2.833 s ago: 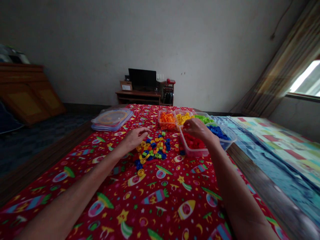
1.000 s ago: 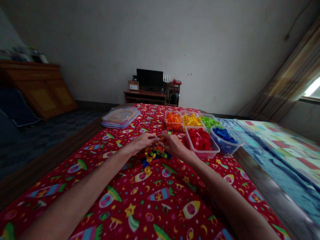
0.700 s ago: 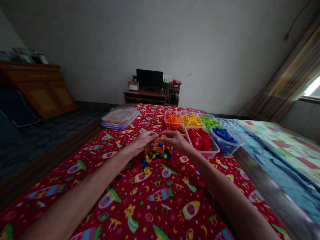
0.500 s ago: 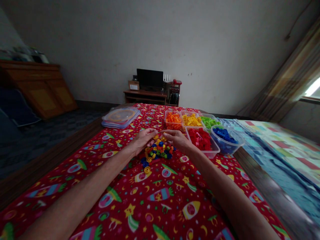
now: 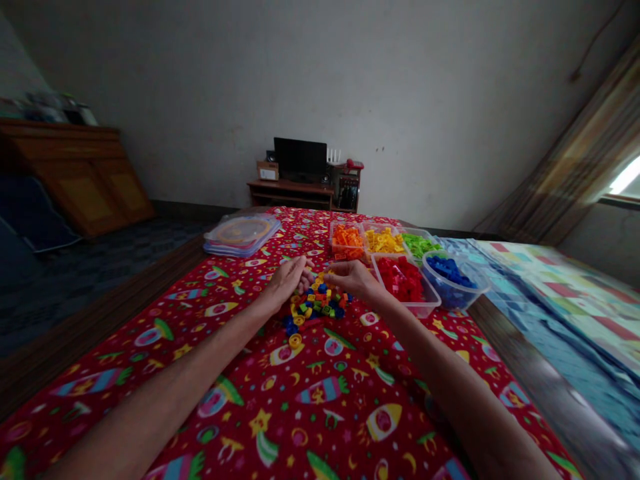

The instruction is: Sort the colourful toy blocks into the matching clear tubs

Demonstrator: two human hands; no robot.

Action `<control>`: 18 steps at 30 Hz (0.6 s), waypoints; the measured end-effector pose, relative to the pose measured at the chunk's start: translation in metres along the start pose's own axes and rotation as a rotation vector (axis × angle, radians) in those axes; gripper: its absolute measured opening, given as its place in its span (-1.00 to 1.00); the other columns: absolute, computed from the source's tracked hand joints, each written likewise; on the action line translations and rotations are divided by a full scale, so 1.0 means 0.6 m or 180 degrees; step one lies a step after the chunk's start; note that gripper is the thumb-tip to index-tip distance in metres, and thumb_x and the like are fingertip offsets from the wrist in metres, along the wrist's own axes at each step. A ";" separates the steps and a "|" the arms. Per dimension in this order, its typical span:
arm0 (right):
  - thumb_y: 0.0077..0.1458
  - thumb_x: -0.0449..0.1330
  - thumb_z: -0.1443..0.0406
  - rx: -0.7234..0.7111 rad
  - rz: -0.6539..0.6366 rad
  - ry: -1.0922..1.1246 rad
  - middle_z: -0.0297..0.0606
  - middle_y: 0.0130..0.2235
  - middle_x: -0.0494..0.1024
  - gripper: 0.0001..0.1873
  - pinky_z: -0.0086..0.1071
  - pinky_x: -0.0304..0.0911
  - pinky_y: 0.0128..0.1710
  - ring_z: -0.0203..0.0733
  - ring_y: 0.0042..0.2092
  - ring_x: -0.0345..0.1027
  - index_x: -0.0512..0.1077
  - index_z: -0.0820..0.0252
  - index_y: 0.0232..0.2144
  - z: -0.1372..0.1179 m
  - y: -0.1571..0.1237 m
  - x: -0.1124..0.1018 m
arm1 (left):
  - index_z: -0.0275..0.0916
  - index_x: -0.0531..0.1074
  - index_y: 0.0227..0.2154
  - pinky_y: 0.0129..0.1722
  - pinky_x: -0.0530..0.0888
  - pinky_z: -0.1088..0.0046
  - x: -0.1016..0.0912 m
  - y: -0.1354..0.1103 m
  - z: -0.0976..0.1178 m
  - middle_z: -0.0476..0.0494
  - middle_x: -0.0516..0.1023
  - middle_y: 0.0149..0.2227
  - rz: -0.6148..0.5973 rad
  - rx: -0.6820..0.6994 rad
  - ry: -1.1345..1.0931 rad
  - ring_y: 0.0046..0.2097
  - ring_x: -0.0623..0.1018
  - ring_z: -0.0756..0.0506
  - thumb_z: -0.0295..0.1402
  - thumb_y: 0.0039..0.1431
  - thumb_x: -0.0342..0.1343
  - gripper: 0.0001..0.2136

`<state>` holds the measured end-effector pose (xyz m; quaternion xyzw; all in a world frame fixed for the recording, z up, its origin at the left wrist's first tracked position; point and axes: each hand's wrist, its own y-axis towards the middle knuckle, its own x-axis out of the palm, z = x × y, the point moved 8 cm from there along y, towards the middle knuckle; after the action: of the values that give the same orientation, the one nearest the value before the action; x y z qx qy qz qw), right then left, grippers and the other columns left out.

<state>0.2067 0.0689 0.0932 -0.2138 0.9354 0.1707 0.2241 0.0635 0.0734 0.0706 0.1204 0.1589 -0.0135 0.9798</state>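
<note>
A mixed pile of small plastic building blocks (image 5: 320, 305) in yellow, blue, orange and green lies on the red patterned cloth (image 5: 320, 427). My left hand (image 5: 289, 283) is at the pile's left edge, its fingers curled inward; what they hold, if anything, is hidden. Over the far right side of the pile, my right hand (image 5: 354, 279) has thumb and fingers pinched together beside some yellow blocks. Whatever is in that pinch is too small to make out. A yellow round piece (image 5: 295, 341) lies at the near end of the pile.
Right of the pile stand clear tubs of sorted blocks: orange (image 5: 347, 243), yellow (image 5: 384, 240), green (image 5: 420, 245), red (image 5: 403, 279) and blue (image 5: 451, 272). Stacked plastic lids (image 5: 243, 235) lie at the far left. A bed (image 5: 565, 300) adjoins the table on the right.
My left hand has turned slightly, its fingers now curled upward and a little apart from the right hand. My right fingertips have drawn back slightly to the right.
</note>
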 end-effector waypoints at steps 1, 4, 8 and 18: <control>0.01 0.12 0.17 -0.0095 0.0164 -0.0249 -0.38 -0.53 0.42 -0.70 -0.52 0.07 -0.49 -0.39 -0.49 0.21 0.53 0.30 -0.40 -0.004 0.002 -0.021 | -0.26 0.35 -0.30 -0.54 0.32 0.50 -0.013 0.004 0.003 -0.04 0.45 -0.51 0.0067 0.0159 0.0354 -0.53 0.42 -0.02 -0.01 0.16 -0.14 -0.61; 0.03 0.09 0.23 -0.0223 0.0631 -0.1211 -0.40 -0.57 0.38 -0.72 -0.52 -0.01 -0.50 -0.39 -0.50 0.18 0.52 0.31 -0.44 -0.012 0.015 -0.101 | -0.25 0.44 -0.36 -0.37 0.36 0.45 -0.044 0.017 0.007 -0.09 0.53 -0.42 0.0160 0.0613 0.1510 -0.37 0.49 -0.09 -0.21 0.08 -0.04 -0.76; -0.01 0.09 0.34 0.0031 0.0804 -0.2492 -0.35 -0.61 0.39 -0.76 -0.50 -0.02 -0.49 -0.38 -0.52 0.19 0.50 0.34 -0.57 0.010 0.055 -0.204 | -0.22 0.50 -0.37 -0.35 0.37 0.45 -0.050 0.033 -0.032 -0.09 0.58 -0.40 -0.0223 0.0559 0.1925 -0.35 0.52 -0.11 -0.31 0.05 -0.06 -0.76; 0.07 0.07 0.30 0.0680 0.1483 -0.2852 0.02 -0.26 0.58 -0.64 -0.35 0.25 -0.15 -0.12 -0.17 0.43 0.50 0.40 -0.15 0.059 0.139 -0.319 | -0.21 0.54 -0.41 -0.44 0.39 0.51 -0.051 0.039 -0.061 -0.07 0.59 -0.47 -0.0698 0.0477 0.1761 -0.42 0.51 -0.08 -0.25 0.02 -0.03 -0.74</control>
<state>0.3338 0.2164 0.1760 0.1185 0.7826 0.1944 0.5794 0.0248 0.1044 0.0518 0.1735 0.4304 -0.0976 0.8804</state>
